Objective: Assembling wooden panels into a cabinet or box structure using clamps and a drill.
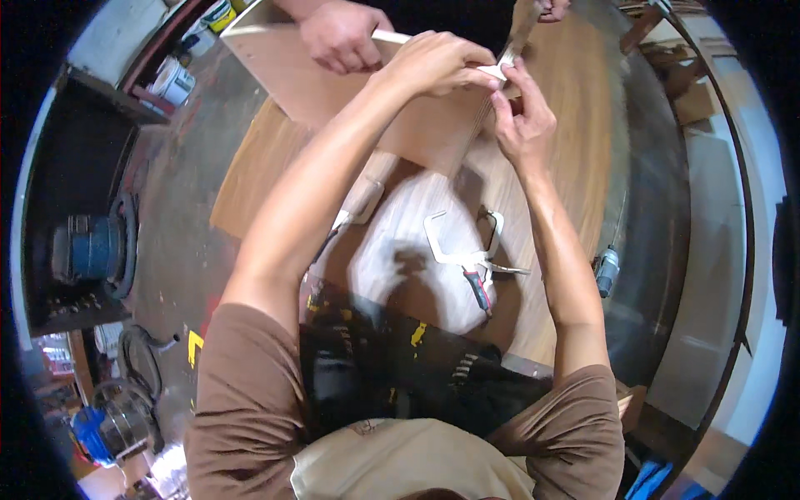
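My left hand [442, 62] reaches over the top of a brown panel [308, 87] with a pale edge, fingers closed on that edge near its right corner. My right hand [527, 117] pinches the same corner from the right, thumb and fingertips close to my left fingers. A narrow wooden piece [521, 33] meets the corner there; its exact kind I cannot make out. Another person's hand [342, 37] grips the panel's edge to the left, and that person's other hand [554, 8] is at the narrow piece's far end. Below lies a locking C-clamp [477, 283].
Wood-grain boards [575, 125] lie beneath the panel. A second clamp [362, 200] is partly hidden by my left forearm. On the right rests a power tool [607, 271]. A white bucket [173, 82], a blue machine [87, 248] and a shop vacuum [108, 429] stand left.
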{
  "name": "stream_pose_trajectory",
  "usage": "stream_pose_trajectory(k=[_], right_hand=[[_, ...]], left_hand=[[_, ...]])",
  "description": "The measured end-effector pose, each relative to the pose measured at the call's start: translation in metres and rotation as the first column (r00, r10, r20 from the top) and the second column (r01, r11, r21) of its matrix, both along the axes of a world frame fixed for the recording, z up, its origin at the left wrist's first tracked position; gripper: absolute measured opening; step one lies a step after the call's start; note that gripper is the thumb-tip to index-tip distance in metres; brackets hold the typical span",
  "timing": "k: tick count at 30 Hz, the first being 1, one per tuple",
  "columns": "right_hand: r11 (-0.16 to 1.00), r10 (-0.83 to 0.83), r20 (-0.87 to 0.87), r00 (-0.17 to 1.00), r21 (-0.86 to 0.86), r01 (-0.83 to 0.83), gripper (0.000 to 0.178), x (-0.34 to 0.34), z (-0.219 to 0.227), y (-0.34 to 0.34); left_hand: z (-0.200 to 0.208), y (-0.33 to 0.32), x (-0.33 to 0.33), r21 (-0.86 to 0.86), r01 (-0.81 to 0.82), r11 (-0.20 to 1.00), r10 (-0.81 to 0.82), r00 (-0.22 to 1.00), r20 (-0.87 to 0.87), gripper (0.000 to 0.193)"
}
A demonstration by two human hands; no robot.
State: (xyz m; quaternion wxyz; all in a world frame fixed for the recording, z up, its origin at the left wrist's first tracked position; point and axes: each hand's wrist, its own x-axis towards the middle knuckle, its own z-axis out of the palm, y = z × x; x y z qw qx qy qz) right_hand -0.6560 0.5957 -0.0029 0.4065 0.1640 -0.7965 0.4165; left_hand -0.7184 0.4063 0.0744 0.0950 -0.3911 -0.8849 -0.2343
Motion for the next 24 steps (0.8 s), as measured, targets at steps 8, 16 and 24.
stream_pose_trajectory(k=[8, 16, 24], right_hand=[[0.999, 0.039, 0.064, 0.997, -0.008, -0.038, 0.038, 0.002, 0.002, 0.001], [0.998, 0.032, 0.064, 0.997, -0.048, -0.029, 0.038, -0.003, -0.006, 0.000], [0.996, 0.009, -0.035, 0.999, -0.088, -0.012, 0.039, -0.006, -0.019, -0.005]], left_hand=[[-0.001, 0.004, -0.019, -0.073, 0.068, 0.995, -0.056, 0.987, 0.151, 0.053], [-0.030, 0.007, 0.008, 0.144, -0.028, 0.989, -0.006, 0.974, 0.226, 0.058], [-0.004, 0.006, 0.019, 0.096, 0.002, 0.995, -0.033, 0.948, 0.316, 0.054]])
